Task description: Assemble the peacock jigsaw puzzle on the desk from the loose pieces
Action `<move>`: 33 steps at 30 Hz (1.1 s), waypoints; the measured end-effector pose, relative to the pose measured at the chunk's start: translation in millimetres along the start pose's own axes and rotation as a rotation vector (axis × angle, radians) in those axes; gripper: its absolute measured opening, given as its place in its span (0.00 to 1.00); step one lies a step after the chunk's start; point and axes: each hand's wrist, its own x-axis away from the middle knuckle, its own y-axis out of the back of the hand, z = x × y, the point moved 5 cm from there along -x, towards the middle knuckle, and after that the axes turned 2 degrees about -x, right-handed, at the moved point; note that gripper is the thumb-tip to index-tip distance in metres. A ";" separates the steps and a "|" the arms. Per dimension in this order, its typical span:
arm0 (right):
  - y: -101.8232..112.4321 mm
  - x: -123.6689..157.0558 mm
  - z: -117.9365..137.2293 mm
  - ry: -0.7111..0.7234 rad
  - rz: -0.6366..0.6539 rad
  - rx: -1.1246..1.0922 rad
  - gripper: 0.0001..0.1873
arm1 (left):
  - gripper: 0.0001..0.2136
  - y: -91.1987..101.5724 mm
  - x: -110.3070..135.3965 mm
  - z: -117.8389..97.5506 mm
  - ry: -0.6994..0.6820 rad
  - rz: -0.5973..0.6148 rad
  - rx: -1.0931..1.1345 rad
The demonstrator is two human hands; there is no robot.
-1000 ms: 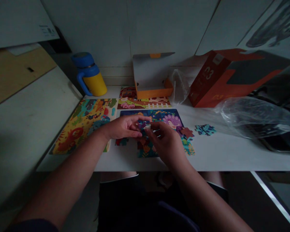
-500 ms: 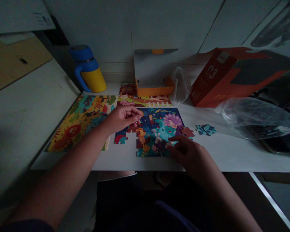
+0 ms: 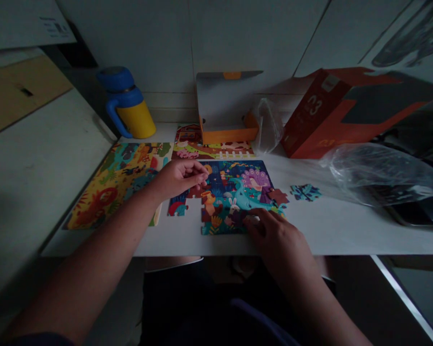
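A jigsaw puzzle (image 3: 234, 192) with a dark blue, night-like animal scene lies on the white table. My left hand (image 3: 182, 179) hovers over its left side, fingers loosely curled in and nothing visible in them. At the lower right edge, my right hand (image 3: 274, 233) pinches down on a puzzle piece, mostly hidden under the fingers. A loose-looking red and teal piece (image 3: 177, 208) sits at the lower left, beside a gap. Brown pieces (image 3: 278, 196) lie against the right edge. Further right is a small blue leafy cluster of pieces (image 3: 305, 192).
A yellow animal puzzle (image 3: 111, 192) lies left, and a farm puzzle (image 3: 191, 150) behind, partly under an open orange box (image 3: 231, 134). A blue and yellow flask (image 3: 133, 108) stands back left. Right are a red-orange box (image 3: 317, 113) and clear plastic bags (image 3: 378, 168).
My right hand has moved slightly down and turned over the puzzle's lower right edge, covering more of it. My left hand stays nearly still. The whole view has shifted a little.
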 end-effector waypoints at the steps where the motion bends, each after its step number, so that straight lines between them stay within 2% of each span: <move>1: 0.4 -0.5 -0.1 -0.015 0.014 0.009 0.12 | 0.09 0.0 0.0 -0.8 0.000 -0.003 -0.004; 3: 2.0 -1.8 -0.1 -0.029 0.044 0.042 0.11 | 0.09 0.3 -0.1 -1.7 0.003 -0.009 -0.012; 7: 1.9 -1.4 2.6 0.064 0.088 0.159 0.12 | 0.09 1.3 -0.6 -2.0 -0.004 -0.006 -0.025; 12: -9.7 11.1 2.5 0.153 0.068 0.296 0.17 | 0.08 3.2 -0.7 -2.2 -0.006 -0.017 -0.031; 16: -4.9 15.2 -3.8 0.142 0.000 0.238 0.18 | 0.07 3.4 -0.6 -3.8 0.013 -0.022 -0.044; 19: 17.3 6.5 -19.3 0.050 -0.166 0.200 0.18 | 0.06 3.4 -0.4 -6.8 0.009 -0.029 -0.054; 22: 36.0 -7.5 -44.0 -0.062 -0.296 0.251 0.25 | 0.06 3.3 0.0 -9.2 0.020 -0.034 -0.067; 24: 37.1 -17.5 -60.4 -0.063 -0.292 0.269 0.29 | 0.06 3.3 0.2 -9.9 0.026 -0.032 -0.075; 28: 24.5 -32.2 -90.7 -0.042 -0.235 0.169 0.26 | 0.08 4.8 -0.2 -8.6 0.024 -0.036 -0.076; 33: 18.4 -40.1 -107.2 -0.057 -0.233 0.086 0.25 | 0.08 5.5 -0.3 -6.7 0.036 -0.042 -0.088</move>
